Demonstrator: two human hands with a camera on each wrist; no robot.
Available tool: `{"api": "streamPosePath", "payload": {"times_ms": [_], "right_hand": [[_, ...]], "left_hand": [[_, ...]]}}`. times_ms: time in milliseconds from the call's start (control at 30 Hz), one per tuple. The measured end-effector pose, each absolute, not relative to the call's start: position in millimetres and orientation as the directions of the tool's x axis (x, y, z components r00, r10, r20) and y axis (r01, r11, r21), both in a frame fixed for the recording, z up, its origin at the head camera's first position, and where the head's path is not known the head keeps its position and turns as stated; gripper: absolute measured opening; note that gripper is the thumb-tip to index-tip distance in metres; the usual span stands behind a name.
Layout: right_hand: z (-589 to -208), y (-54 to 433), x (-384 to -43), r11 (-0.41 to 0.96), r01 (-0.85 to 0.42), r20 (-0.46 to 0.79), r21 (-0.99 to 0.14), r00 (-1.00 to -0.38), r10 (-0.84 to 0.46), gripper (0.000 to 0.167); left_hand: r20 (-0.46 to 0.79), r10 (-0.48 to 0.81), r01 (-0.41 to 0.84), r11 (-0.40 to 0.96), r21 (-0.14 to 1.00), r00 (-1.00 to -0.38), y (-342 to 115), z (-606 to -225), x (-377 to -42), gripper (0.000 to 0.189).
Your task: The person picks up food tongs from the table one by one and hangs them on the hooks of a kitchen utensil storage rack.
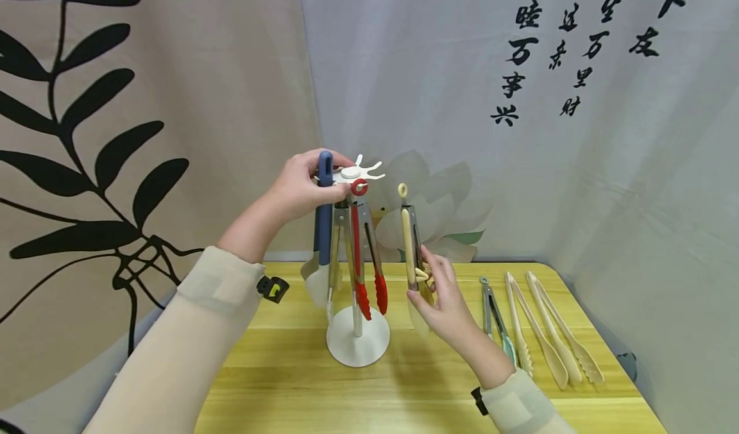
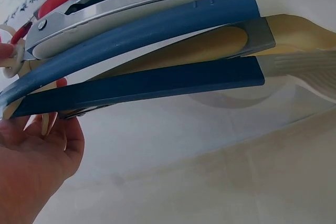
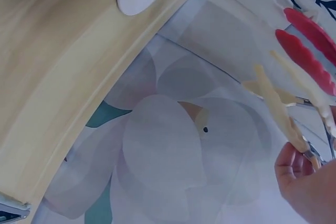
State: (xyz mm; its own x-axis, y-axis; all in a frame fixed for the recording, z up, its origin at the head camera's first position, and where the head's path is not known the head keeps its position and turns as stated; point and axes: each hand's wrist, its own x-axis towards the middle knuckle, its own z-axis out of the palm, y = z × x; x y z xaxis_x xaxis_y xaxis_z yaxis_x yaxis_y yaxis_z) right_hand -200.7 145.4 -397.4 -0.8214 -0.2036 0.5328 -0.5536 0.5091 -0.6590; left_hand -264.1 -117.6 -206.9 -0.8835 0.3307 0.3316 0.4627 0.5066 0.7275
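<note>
A white utensil stand point(image 1: 358, 354) has a hooked top point(image 1: 350, 173), which my left hand point(image 1: 303, 181) grips from the left side. Blue-handled utensils point(image 2: 131, 38) hang beside that hand, their pale heads pointing down. Next to them on the stand are tongs with red tips point(image 1: 362, 293) and a red ring. To the right of the stand, my right hand point(image 1: 447, 296) holds cream-yellow tongs point(image 1: 407, 242) upright with thumb and fingers around their lower part. The ring of these tongs points up, apart from the hooks; their pale tips show in the right wrist view.
On the right of the wooden table point(image 1: 277, 383) lie grey tongs with teal tips point(image 1: 498, 312) and two pairs of cream tongs point(image 1: 543, 338). A cloth backdrop point(image 1: 242, 100) with dark leaves and writing hangs behind the table.
</note>
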Motion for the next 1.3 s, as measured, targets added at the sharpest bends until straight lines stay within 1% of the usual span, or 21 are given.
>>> {"api": "streamPosePath", "payload": {"times_ms": [300, 567, 633, 967, 1167, 1300], "right_hand": [[-390.6, 140.2, -198.5, 0.486, -0.618, 0.6, -0.618, -0.77, -0.215, 0.082], [-378.9, 133.9, -194.8, 0.476, -0.699, 0.679, -0.534, -0.69, -0.25, 0.081], [-376.3, 132.5, -194.0, 0.476, -0.705, 0.686, -0.525, -0.682, -0.254, 0.08], [-368.4, 126.9, -195.6, 0.487, -0.717, 0.695, -0.498, -0.666, -0.271, 0.08], [-368.4, 124.7, -196.7, 0.504, -0.701, 0.678, -0.504, -0.683, -0.272, 0.08], [-367.8, 121.7, -196.1, 0.499, -0.715, 0.693, -0.489, -0.666, -0.275, 0.08]], "left_hand": [[0.335, 0.349, 0.469, 0.446, 0.762, -0.875, -120.8, -208.7, -266.9, 0.035], [0.337, 0.356, 0.472, 0.425, 0.772, -0.872, -121.9, -209.3, -267.8, 0.034], [0.339, 0.358, 0.475, 0.424, 0.771, -0.87, -121.9, -209.3, -268.0, 0.034], [0.332, 0.353, 0.466, 0.424, 0.776, -0.875, -121.6, -210.0, -268.7, 0.034], [0.332, 0.351, 0.465, 0.421, 0.779, -0.875, -121.2, -210.9, -268.0, 0.034], [0.336, 0.351, 0.468, 0.421, 0.777, -0.874, -121.4, -210.9, -266.7, 0.033]]}}
